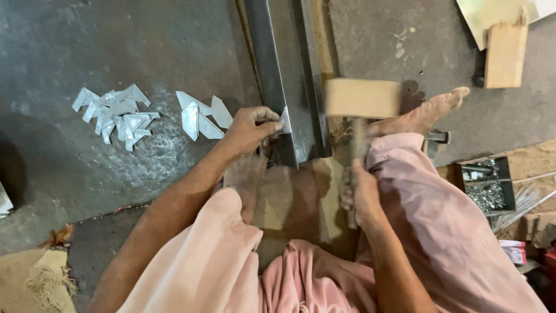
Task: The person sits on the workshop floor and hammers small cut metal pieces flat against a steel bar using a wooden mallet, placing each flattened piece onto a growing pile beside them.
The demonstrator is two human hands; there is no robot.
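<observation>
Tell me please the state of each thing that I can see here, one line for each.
Left hand: pinches a small metal piece against the steel bar.
Right hand: grips the mallet handle.
Wooden mallet: raised, head blurred.
Steel bar: lies flat on the floor.
Cut metal pieces: loose in two heaps on the floor.
Small box: open, holds small metal parts.
Wooden block: lies on the floor, apart.

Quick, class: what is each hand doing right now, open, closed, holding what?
Left hand: closed, pinching a small metal piece against the steel bar.
Right hand: closed around the wooden mallet handle.
</observation>
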